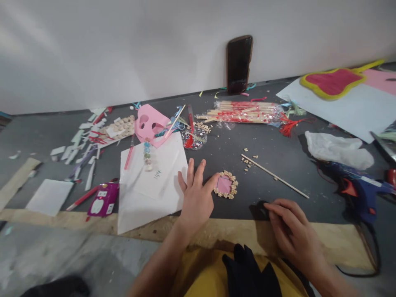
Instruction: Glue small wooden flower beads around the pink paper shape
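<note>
Pink flat piece with a border of small beige bits (224, 185) is what I've got beside my left hand (198, 199), watching from a distance. That hand's open, fingers spread, with its rightmost digit at the piece's left edge, I'd guess to stop it sliding on the dark grey surface (221, 144). My right hand (290, 232) is curled low near the front edge; can't tell if anything's pinched in there. Just beyond it a thin pale wooden stick (275, 175) lies at a slant, loose beige bits (246, 166) by its far end, probably kept there for easy reach. Off right, a dark blue glue gun with an orange trigger (363, 192) has its handle toward me, which would suit a right-hand hold. Over left, a pink paper cutout with holes (150, 113) overlaps a white paper sheet (131, 206). At the back, a black phone in a brown case (239, 64) leans on the white wall (123, 49), seemingly its only prop.
</note>
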{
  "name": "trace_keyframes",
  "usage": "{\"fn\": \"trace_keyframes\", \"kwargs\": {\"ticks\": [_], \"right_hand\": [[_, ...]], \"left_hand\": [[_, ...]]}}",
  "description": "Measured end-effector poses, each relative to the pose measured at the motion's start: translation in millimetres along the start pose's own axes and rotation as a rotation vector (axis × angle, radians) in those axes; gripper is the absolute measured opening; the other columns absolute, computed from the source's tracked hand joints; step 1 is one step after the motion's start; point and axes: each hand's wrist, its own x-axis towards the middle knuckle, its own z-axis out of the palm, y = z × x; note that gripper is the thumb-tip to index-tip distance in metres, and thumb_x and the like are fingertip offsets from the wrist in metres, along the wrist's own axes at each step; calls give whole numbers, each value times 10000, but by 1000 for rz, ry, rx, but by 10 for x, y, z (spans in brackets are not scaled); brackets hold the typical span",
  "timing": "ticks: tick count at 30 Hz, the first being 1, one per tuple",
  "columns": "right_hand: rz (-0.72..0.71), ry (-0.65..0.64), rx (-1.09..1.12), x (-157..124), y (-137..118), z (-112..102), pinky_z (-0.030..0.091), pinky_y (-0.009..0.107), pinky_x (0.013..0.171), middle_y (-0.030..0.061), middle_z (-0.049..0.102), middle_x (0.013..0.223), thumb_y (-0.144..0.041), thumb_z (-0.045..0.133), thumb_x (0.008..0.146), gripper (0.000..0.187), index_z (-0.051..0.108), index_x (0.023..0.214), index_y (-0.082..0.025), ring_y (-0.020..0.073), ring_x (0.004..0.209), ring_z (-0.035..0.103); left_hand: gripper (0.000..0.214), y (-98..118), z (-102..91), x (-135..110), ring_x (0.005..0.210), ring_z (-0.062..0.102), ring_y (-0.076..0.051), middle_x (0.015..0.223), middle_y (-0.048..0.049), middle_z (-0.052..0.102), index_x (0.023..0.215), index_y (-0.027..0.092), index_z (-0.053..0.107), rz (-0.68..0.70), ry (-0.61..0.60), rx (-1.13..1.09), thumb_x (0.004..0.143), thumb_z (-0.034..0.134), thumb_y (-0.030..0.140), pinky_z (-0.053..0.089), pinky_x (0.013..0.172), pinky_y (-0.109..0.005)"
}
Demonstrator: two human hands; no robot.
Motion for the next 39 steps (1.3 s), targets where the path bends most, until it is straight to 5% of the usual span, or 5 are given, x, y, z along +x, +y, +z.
{"fn": "trace_keyframes", "kwargs": {"ticks": [7, 16, 39], "right_hand": [[60, 9, 89, 48, 11, -15, 522, 257, 763, 63, 569, 984, -148, 488, 891, 187, 579, 1040, -214, 153, 899, 604], [96, -5, 148, -9, 32, -16, 516, 261, 776, 58, 572, 1001, -159, 489, 894, 201, 589, 1055, -227, 148, 898, 604], [85, 3, 128, 32, 25, -21, 532, 279, 748, 68, 592, 977, -185, 500, 889, 179, 604, 1028, -228, 162, 878, 627]], "left_hand": [[550, 49, 44, -17, 1439, 91, -379, 1502, -117, 317, 1189, 308, 617, 1, -5, 8, 802, 432, -35, 163, 1047, -722], [523, 213, 57, -355, 1438, 110, -348, 1457, -47, 361, 1017, 376, 699, 150, 100, -91, 819, 468, -49, 144, 1065, -700], [487, 25, 76, -413, 1430, 148, -360, 1390, -115, 426, 992, 312, 718, 48, 185, -32, 842, 435, -54, 199, 1037, -713]]}}
